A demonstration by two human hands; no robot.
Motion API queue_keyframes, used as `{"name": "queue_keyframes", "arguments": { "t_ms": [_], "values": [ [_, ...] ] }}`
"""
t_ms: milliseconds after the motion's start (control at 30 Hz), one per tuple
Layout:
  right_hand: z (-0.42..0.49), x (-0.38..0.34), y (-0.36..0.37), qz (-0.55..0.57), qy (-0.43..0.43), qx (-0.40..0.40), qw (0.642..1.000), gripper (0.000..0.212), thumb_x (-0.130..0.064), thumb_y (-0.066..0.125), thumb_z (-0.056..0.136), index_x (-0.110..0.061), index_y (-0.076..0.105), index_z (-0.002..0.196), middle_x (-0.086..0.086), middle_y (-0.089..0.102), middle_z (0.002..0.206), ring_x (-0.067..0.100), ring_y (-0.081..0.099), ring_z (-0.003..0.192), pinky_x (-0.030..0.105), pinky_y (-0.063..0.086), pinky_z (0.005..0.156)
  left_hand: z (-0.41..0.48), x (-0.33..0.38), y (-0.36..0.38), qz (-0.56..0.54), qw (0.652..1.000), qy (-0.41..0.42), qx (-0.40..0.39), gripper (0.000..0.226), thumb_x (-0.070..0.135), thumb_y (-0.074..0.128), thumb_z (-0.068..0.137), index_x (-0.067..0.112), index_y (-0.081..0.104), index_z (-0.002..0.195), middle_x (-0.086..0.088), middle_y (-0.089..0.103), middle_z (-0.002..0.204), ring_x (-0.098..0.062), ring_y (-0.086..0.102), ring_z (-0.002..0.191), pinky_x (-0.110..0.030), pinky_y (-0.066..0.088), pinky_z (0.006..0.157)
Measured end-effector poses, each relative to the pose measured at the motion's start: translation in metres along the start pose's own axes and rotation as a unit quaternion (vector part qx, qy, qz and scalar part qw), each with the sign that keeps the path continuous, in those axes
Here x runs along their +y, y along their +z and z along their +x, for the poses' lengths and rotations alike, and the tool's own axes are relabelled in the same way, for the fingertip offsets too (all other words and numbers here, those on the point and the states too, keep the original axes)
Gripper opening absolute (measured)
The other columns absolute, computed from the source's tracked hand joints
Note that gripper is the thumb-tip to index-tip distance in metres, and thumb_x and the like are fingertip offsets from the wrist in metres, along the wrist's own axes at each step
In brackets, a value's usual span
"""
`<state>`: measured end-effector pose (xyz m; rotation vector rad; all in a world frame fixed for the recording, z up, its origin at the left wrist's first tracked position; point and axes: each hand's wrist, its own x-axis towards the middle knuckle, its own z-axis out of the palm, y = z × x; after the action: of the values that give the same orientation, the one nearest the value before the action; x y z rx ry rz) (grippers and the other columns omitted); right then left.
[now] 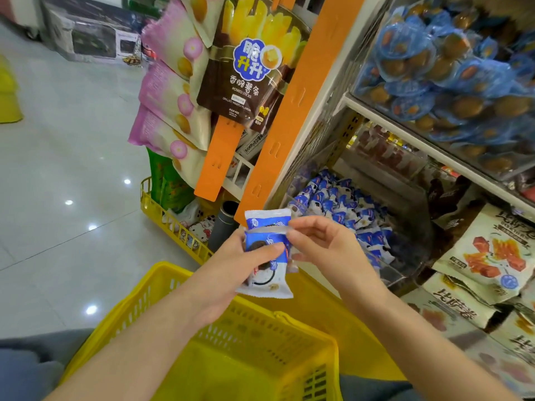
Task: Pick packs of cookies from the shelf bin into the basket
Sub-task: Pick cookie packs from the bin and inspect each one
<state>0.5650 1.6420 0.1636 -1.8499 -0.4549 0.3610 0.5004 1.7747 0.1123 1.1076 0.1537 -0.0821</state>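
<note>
My left hand [231, 273] grips a small stack of blue-and-white cookie packs [267, 273], thumb across the front. My right hand [327, 250] pinches the right edge of the upper pack [267, 219] in that stack. Both hands hover above the yellow basket [231, 337], which sits low in front of me. Behind the hands, a clear shelf bin [385, 267] holds several more of the same blue-and-white cookie packs [341, 204].
An orange hanging strip [286, 111] carries snack bags at the shelf's left end. A yellow wire rack [173, 224] stands on the tiled floor. Bins of blue-wrapped snacks [451, 76] sit above, and white bagged snacks [492, 256] lie to the right.
</note>
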Motion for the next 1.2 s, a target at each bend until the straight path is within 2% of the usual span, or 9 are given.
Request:
{"name": "queue_keyframes", "arguments": {
  "t_ms": [133, 233, 333, 500, 600, 667, 800, 900, 1200],
  "values": [
    [0.009, 0.0, -0.012, -0.08, 0.022, 0.033, 0.996, 0.009, -0.03, 0.055, 0.09, -0.033, 0.055, 0.098, -0.009, 0.062, 0.105, -0.005, 0.061, 0.086, 0.011, 0.052, 0.068, -0.001, -0.001, 0.0, 0.062, 0.998, -0.016, 0.004, 0.042, 0.023, 0.068, 0.08, 0.025, 0.051, 0.118, 0.0, 0.071, 0.104, -0.017, 0.067, 0.099, -0.04, 0.046, 0.098],
    [0.013, 0.001, -0.017, -0.045, 0.095, -0.064, 0.992, 0.013, -0.023, 0.055, 0.091, -0.02, 0.064, 0.1, -0.003, 0.072, 0.093, 0.003, 0.067, 0.077, 0.016, 0.054, 0.062, -0.003, 0.001, 0.004, 0.092, 0.995, -0.02, -0.041, 0.046, 0.031, 0.071, 0.071, 0.031, 0.054, 0.114, 0.007, 0.072, 0.1, -0.01, 0.066, 0.098, -0.033, 0.048, 0.094],
    [0.016, -0.001, -0.026, -0.048, 0.09, -0.076, 0.992, 0.01, -0.017, 0.058, 0.089, -0.013, 0.067, 0.092, 0.001, 0.074, 0.08, 0.008, 0.07, 0.069, 0.016, 0.052, 0.054, -0.003, 0.002, 0.004, 0.103, 0.993, -0.027, -0.046, 0.053, 0.039, 0.069, 0.065, 0.029, 0.056, 0.115, 0.005, 0.072, 0.103, -0.011, 0.065, 0.101, -0.037, 0.045, 0.1],
    [0.058, -0.012, -0.072, -0.093, -0.015, 0.163, 0.982, 0.01, -0.018, 0.059, 0.089, -0.019, 0.067, 0.083, 0.003, 0.07, 0.077, 0.011, 0.068, 0.07, 0.019, 0.055, 0.056, 0.002, 0.001, -0.001, 0.076, 0.996, -0.04, 0.013, 0.029, 0.033, 0.059, 0.086, 0.024, 0.057, 0.113, 0.001, 0.073, 0.093, -0.012, 0.067, 0.092, -0.046, 0.04, 0.104],
    [0.089, -0.002, -0.096, -0.218, -0.018, 0.261, 0.94, 0.011, -0.023, 0.061, 0.089, -0.015, 0.066, 0.094, -0.001, 0.063, 0.078, 0.015, 0.065, 0.073, 0.028, 0.057, 0.064, 0.007, -0.003, -0.003, 0.09, 0.994, -0.04, 0.04, 0.027, 0.033, 0.056, 0.088, 0.022, 0.056, 0.112, 0.016, 0.067, 0.063, 0.006, 0.06, 0.059, -0.038, 0.044, 0.097],
    [0.101, 0.009, -0.101, -0.292, 0.021, 0.243, 0.925, 0.019, -0.023, 0.06, 0.09, -0.013, 0.065, 0.104, -0.001, 0.062, 0.077, 0.016, 0.065, 0.066, 0.032, 0.057, 0.065, 0.01, -0.005, -0.003, 0.088, 0.994, -0.041, 0.041, 0.026, 0.032, 0.056, 0.088, 0.021, 0.056, 0.112, 0.015, 0.066, 0.059, 0.004, 0.061, 0.057, -0.021, 0.054, 0.075],
    [0.115, 0.028, -0.096, -0.39, 0.088, 0.111, 0.91, 0.014, -0.019, 0.06, 0.09, -0.008, 0.064, 0.096, 0.004, 0.062, 0.077, 0.02, 0.064, 0.065, 0.03, 0.057, 0.06, 0.014, -0.007, -0.004, 0.096, 0.993, -0.038, 0.06, 0.021, 0.03, 0.056, 0.089, 0.02, 0.056, 0.107, 0.018, 0.059, 0.045, 0.009, 0.055, 0.045, -0.007, 0.039, 0.042],
    [0.12, 0.033, -0.092, -0.412, 0.143, 0.023, 0.9, 0.01, -0.017, 0.064, 0.087, -0.008, 0.064, 0.091, 0.002, 0.058, 0.077, 0.015, 0.062, 0.063, 0.019, 0.053, 0.05, 0.017, -0.009, -0.004, 0.092, 0.992, -0.045, 0.071, 0.023, 0.03, 0.058, 0.088, 0.02, 0.056, 0.108, 0.018, 0.063, 0.051, 0.008, 0.06, 0.051, -0.008, 0.039, 0.042],
    [0.132, 0.032, -0.093, -0.447, 0.207, -0.031, 0.87, 0.01, -0.017, 0.062, 0.088, -0.007, 0.059, 0.088, 0.01, 0.061, 0.084, 0.022, 0.066, 0.07, 0.025, 0.058, 0.062, 0.019, -0.01, -0.002, 0.102, 0.989, -0.053, 0.09, 0.023, 0.031, 0.058, 0.088, 0.021, 0.055, 0.108, 0.017, 0.061, 0.046, 0.008, 0.058, 0.048, -0.007, 0.037, 0.039]
  ]
}}
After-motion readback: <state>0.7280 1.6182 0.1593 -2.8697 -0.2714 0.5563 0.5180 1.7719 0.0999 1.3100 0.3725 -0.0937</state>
